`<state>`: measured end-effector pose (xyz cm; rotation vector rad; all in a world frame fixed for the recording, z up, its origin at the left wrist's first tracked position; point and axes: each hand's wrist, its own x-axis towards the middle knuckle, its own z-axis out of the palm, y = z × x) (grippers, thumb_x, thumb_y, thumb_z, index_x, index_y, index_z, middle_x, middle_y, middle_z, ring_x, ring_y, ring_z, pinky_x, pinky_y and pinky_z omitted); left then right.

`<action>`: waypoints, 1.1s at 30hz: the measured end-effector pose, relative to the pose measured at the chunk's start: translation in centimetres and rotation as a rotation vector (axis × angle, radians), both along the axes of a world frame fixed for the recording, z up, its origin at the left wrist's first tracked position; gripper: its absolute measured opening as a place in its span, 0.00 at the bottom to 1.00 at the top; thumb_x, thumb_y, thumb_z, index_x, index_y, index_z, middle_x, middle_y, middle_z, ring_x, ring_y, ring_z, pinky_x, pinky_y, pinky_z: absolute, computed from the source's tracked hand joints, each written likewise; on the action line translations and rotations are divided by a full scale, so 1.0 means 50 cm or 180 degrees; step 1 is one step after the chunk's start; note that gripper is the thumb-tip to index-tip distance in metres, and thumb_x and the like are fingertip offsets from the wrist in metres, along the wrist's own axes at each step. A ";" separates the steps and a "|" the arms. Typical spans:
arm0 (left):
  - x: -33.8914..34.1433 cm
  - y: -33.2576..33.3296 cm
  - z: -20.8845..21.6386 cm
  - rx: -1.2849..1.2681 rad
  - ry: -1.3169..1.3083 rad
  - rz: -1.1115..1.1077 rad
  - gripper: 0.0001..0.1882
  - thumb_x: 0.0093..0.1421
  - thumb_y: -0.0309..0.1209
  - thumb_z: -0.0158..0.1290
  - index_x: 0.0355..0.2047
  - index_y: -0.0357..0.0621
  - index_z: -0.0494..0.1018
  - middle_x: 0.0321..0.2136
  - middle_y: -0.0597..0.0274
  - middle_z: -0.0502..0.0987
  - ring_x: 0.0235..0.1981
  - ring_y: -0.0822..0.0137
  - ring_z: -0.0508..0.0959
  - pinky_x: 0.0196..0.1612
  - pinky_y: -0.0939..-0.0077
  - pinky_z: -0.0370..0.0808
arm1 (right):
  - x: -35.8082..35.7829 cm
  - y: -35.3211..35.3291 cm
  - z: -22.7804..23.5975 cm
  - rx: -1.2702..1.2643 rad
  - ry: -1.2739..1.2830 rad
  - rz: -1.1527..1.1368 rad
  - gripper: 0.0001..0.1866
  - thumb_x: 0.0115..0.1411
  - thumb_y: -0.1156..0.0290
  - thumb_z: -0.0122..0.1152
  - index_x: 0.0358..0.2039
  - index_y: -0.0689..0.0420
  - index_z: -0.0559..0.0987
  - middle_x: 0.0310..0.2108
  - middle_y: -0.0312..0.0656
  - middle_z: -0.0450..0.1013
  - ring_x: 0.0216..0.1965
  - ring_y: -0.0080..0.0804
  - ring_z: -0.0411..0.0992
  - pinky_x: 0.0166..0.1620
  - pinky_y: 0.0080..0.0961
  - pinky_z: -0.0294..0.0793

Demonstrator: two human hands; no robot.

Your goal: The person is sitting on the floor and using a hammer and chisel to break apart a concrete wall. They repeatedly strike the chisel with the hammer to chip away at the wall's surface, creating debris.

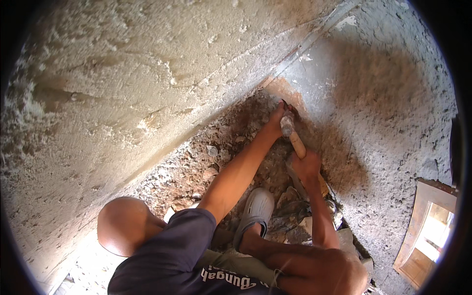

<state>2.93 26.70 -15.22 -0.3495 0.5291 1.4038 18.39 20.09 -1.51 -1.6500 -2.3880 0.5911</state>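
From the head view, the only one before me, I record two bare hands at work low in the corner where two rough walls meet. The right hand (307,164) is wrapped closed around the wooden handle of a hammer (298,145). The hammer's blunt, worn head lies up and to the left of that hand, over the left hand (278,117). I cannot tell whether the two touch. The left hand is closed, thumb to one side and fingers to the other, on a narrow dark piece (284,103) whose tip shows beside the thumb; the rest is hidden, so I cannot tell its full shape. Just above it I note a reddish-brown patch (287,90) at the foot of the corner. The left wall (123,98) is pale and pitted; the right wall (393,128) is grey and carries a broad dark shadow. Loose rubble (189,179) covers the ground along the left wall. A foot in a grey clog (259,204) stands between the forearms. I find a wooden frame (412,233) at the lower right, with bright light within it.
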 end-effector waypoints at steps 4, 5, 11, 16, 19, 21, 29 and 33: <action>-0.010 -0.009 -0.030 0.0673 -0.0475 -0.0065 0.18 0.72 0.51 0.44 0.34 0.52 0.70 0.29 0.67 0.78 0.20 0.69 0.71 0.24 0.71 0.72 | 0.021 -0.014 0.011 0.0118 0.0540 0.0636 0.11 0.52 0.65 0.66 0.24 0.59 0.78 0.21 0.53 0.75 0.26 0.56 0.76 0.30 0.45 0.74; -0.011 -0.011 -0.036 0.0485 -0.0640 -0.0143 0.18 0.73 0.50 0.44 0.34 0.52 0.71 0.29 0.66 0.78 0.21 0.68 0.73 0.25 0.71 0.74 | 0.026 -0.014 0.014 0.0155 0.0832 0.1091 0.11 0.52 0.64 0.67 0.23 0.59 0.78 0.20 0.52 0.74 0.25 0.55 0.76 0.29 0.44 0.74; -0.014 -0.005 -0.039 0.0161 0.0225 -0.0452 0.20 0.73 0.52 0.40 0.36 0.52 0.71 0.29 0.62 0.76 0.23 0.66 0.71 0.28 0.71 0.72 | 0.006 0.011 0.005 0.0314 0.0269 0.0405 0.10 0.49 0.67 0.67 0.21 0.57 0.76 0.18 0.47 0.71 0.22 0.50 0.73 0.27 0.39 0.72; -0.038 -0.023 -0.024 0.0896 -0.0448 -0.0498 0.19 0.72 0.51 0.42 0.38 0.49 0.71 0.32 0.60 0.76 0.26 0.62 0.71 0.32 0.62 0.73 | 0.009 -0.009 0.034 0.0308 0.0625 0.1053 0.09 0.50 0.67 0.65 0.22 0.58 0.76 0.19 0.50 0.72 0.23 0.53 0.74 0.27 0.42 0.73; -0.046 -0.030 -0.016 0.0680 -0.0366 -0.0620 0.14 0.71 0.44 0.43 0.40 0.49 0.72 0.32 0.61 0.77 0.28 0.62 0.72 0.34 0.62 0.74 | 0.005 0.008 0.042 0.0523 0.1267 0.1771 0.11 0.51 0.65 0.65 0.22 0.59 0.77 0.21 0.53 0.75 0.25 0.56 0.76 0.28 0.47 0.75; -0.047 -0.027 -0.016 0.0554 0.0008 -0.0663 0.14 0.71 0.45 0.43 0.40 0.50 0.72 0.34 0.61 0.78 0.29 0.62 0.74 0.35 0.64 0.74 | -0.003 0.022 0.040 0.0174 0.0147 0.0840 0.11 0.51 0.64 0.65 0.24 0.59 0.80 0.20 0.51 0.75 0.25 0.56 0.77 0.30 0.48 0.77; -0.064 -0.021 -0.048 0.0884 -0.0017 -0.0910 0.14 0.70 0.47 0.45 0.41 0.52 0.72 0.36 0.60 0.78 0.32 0.63 0.74 0.38 0.66 0.73 | 0.018 -0.015 0.037 0.0184 0.0966 0.1947 0.09 0.47 0.64 0.69 0.27 0.54 0.83 0.21 0.45 0.76 0.26 0.53 0.77 0.32 0.45 0.77; -0.053 -0.014 -0.035 0.0940 -0.0147 -0.0841 0.15 0.70 0.46 0.44 0.41 0.50 0.73 0.38 0.57 0.79 0.37 0.61 0.77 0.46 0.63 0.75 | 0.023 0.022 0.013 0.0043 0.0557 0.0687 0.09 0.48 0.64 0.68 0.27 0.56 0.83 0.21 0.47 0.75 0.27 0.53 0.77 0.32 0.43 0.76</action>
